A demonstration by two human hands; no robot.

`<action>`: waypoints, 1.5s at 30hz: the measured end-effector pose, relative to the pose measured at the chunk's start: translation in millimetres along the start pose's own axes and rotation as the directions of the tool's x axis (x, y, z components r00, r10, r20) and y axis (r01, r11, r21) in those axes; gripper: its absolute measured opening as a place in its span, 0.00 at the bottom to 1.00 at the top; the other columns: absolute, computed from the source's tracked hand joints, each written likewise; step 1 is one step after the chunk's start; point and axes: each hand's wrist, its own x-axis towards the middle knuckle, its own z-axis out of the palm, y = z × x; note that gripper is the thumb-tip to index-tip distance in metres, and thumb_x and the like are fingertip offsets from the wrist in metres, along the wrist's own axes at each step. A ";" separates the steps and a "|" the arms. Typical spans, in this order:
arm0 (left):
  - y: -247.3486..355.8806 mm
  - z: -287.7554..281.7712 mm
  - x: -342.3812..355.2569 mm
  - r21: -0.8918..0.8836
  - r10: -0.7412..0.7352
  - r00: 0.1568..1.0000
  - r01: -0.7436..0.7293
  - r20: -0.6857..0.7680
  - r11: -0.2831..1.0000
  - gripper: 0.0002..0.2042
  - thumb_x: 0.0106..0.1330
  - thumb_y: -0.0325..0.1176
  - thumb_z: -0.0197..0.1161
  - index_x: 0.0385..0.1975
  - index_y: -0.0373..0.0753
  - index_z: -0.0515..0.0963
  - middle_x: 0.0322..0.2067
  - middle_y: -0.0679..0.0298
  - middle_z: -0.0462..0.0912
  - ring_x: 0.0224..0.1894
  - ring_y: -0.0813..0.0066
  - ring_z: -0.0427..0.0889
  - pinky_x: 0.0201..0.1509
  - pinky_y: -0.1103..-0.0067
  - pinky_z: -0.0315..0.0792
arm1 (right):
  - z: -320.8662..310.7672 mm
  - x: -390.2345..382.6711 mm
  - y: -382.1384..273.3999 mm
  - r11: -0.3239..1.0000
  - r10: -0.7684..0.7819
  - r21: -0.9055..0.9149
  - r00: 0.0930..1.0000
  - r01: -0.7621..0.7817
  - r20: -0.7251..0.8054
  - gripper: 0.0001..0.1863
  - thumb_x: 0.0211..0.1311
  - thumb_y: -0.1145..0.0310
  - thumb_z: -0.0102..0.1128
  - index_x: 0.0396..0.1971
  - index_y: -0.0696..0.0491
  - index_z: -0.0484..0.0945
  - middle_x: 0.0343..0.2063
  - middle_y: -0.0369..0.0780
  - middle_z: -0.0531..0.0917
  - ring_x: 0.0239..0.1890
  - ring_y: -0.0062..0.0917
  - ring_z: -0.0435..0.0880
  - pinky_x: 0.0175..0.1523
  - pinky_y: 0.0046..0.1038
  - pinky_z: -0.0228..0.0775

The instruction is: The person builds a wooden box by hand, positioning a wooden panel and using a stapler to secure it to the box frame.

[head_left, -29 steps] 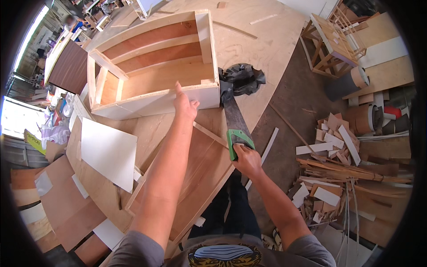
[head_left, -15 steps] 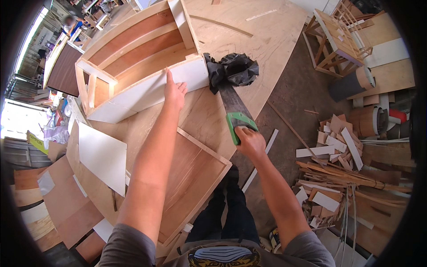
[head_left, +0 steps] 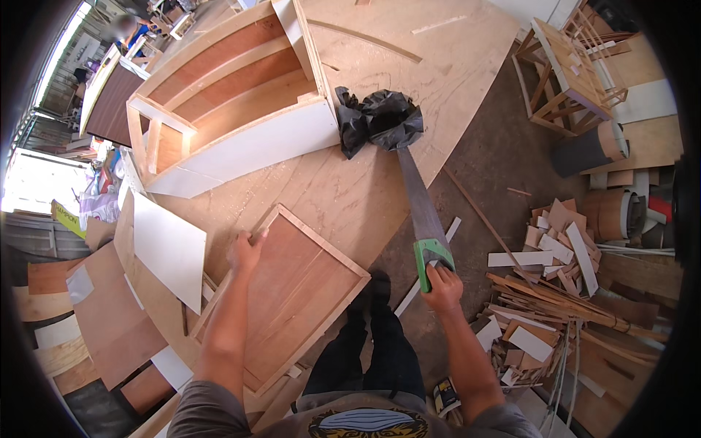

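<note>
While a green-handled handsaw (head_left: 421,197) is sitting clenched in the right hand (head_left: 442,286), its blade is crossing the edge of the plywood worktable (head_left: 456,73) ahead of that hand and pointing toward a crumpled black plastic bag (head_left: 380,123); whether the tip is touching, I cannot tell. The left hand (head_left: 246,252) is grasping a framed wooden panel (head_left: 299,285) by its left edge. Beyond both hands, an open wooden carcass (head_left: 241,160) is standing just beside the bag. Judged hazard: teeth snagging the bag if pulled, or scoring the panel if swung inward. Working room is showing between the hands; right of the right hand, an offcut pile (head_left: 558,252) is limiting movement.
</note>
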 end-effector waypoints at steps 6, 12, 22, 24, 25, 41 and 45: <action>-1.6 -0.1 8.2 0.107 0.075 0.993 -0.085 0.096 0.991 0.38 0.66 0.71 0.59 0.50 0.35 0.78 0.43 0.46 0.86 0.47 0.41 0.85 0.51 0.52 0.76 | 26.3 73.6 0.4 0.995 -0.060 0.077 0.998 0.062 -0.029 0.23 0.40 0.75 0.69 0.43 0.57 0.84 0.30 0.44 0.85 0.32 0.42 0.86 0.39 0.41 0.80; 35.1 34.7 35.7 -0.188 0.192 0.981 -0.186 0.014 0.964 0.40 0.66 0.73 0.57 0.47 0.32 0.76 0.43 0.39 0.86 0.48 0.37 0.85 0.50 0.53 0.76 | 42.3 65.9 -3.1 0.988 0.016 0.155 0.993 0.003 -0.119 0.19 0.45 0.76 0.71 0.41 0.58 0.82 0.28 0.46 0.83 0.31 0.43 0.85 0.37 0.41 0.78; 197.2 27.4 56.2 -0.138 0.143 0.989 -0.136 0.042 0.981 0.42 0.69 0.72 0.54 0.60 0.33 0.75 0.51 0.40 0.85 0.56 0.40 0.84 0.56 0.55 0.77 | 16.0 -27.3 -25.9 0.847 0.483 0.395 0.827 -0.356 -0.288 0.09 0.59 0.76 0.73 0.36 0.59 0.82 0.25 0.45 0.83 0.25 0.40 0.86 0.32 0.35 0.77; 211.1 28.5 58.8 -0.143 0.119 0.992 -0.114 0.030 0.983 0.41 0.69 0.72 0.54 0.59 0.33 0.75 0.52 0.41 0.85 0.57 0.41 0.83 0.57 0.54 0.77 | 19.7 -32.1 -22.4 0.809 0.541 0.427 0.795 -0.403 -0.274 0.08 0.62 0.75 0.72 0.37 0.59 0.82 0.27 0.45 0.84 0.27 0.37 0.88 0.34 0.34 0.78; 217.1 30.0 61.1 -0.152 0.086 0.996 -0.083 0.012 0.985 0.40 0.69 0.71 0.54 0.59 0.34 0.75 0.53 0.42 0.85 0.59 0.42 0.83 0.58 0.54 0.76 | 22.1 -32.5 -20.9 0.772 0.588 0.461 0.767 -0.437 -0.257 0.07 0.65 0.74 0.72 0.38 0.59 0.82 0.28 0.45 0.86 0.29 0.34 0.89 0.35 0.33 0.78; 198.7 54.0 38.1 -0.147 0.319 0.917 -0.359 -0.240 0.922 0.23 0.70 0.59 0.64 0.40 0.41 0.80 0.39 0.51 0.83 0.46 0.44 0.82 0.48 0.55 0.74 | 101.9 -45.3 -103.2 0.105 0.919 0.774 0.358 -0.625 0.164 0.15 0.72 0.68 0.68 0.48 0.63 0.80 0.35 0.40 0.85 0.38 0.21 0.81 0.47 0.28 0.74; 193.1 63.4 23.9 -0.075 0.450 0.856 -0.482 -0.253 0.873 0.21 0.70 0.56 0.65 0.49 0.45 0.81 0.47 0.56 0.81 0.51 0.48 0.80 0.51 0.58 0.75 | 100.7 -53.5 -105.7 0.052 0.935 0.826 0.317 -0.561 0.157 0.10 0.71 0.71 0.68 0.43 0.62 0.79 0.31 0.32 0.78 0.34 0.17 0.73 0.42 0.26 0.69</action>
